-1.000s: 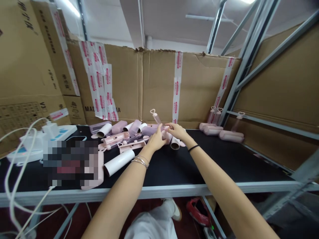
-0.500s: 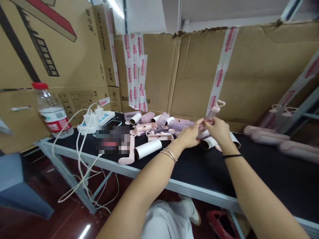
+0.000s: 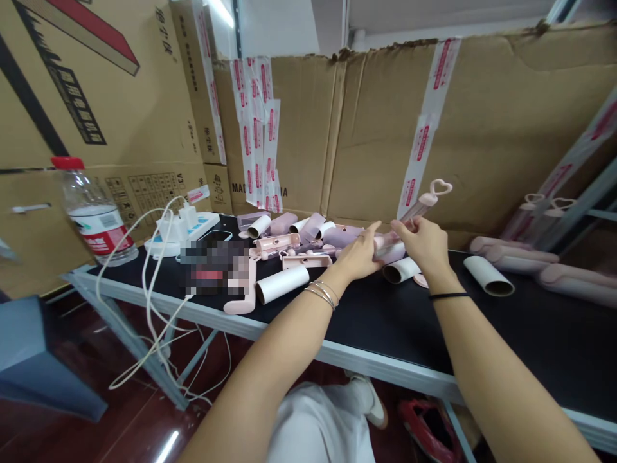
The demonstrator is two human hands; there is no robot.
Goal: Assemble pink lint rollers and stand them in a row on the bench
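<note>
My right hand (image 3: 427, 247) pinches a clear pinkish tube (image 3: 418, 207) with a heart-shaped loop at its top; the tube tilts up to the right. Close beside it, my left hand (image 3: 359, 256) is closed around a pale pink and lilac casing (image 3: 389, 249), mostly covered by the fingers. The tube's lower end meets the casing; whether it sits inside is hidden. Just below the hands lies a white cardboard tube (image 3: 401, 271), near a small pink round piece (image 3: 421, 280). Another white tube (image 3: 489, 275) lies right of my right wrist.
Pink and lilac casings, loops and white tubes (image 3: 283, 285) are heaped left of my hands on the black tabletop (image 3: 385, 328). Several pink casings (image 3: 523, 254) lie at the right. A power strip (image 3: 193, 228) with cables and a water bottle (image 3: 99, 218) stand left. Cardboard (image 3: 371, 141) walls the back.
The tube with the heart loop has moved up and right with my right hand. The white tube by my right wrist has shifted right into fuller view. The camera view has shifted slightly.
</note>
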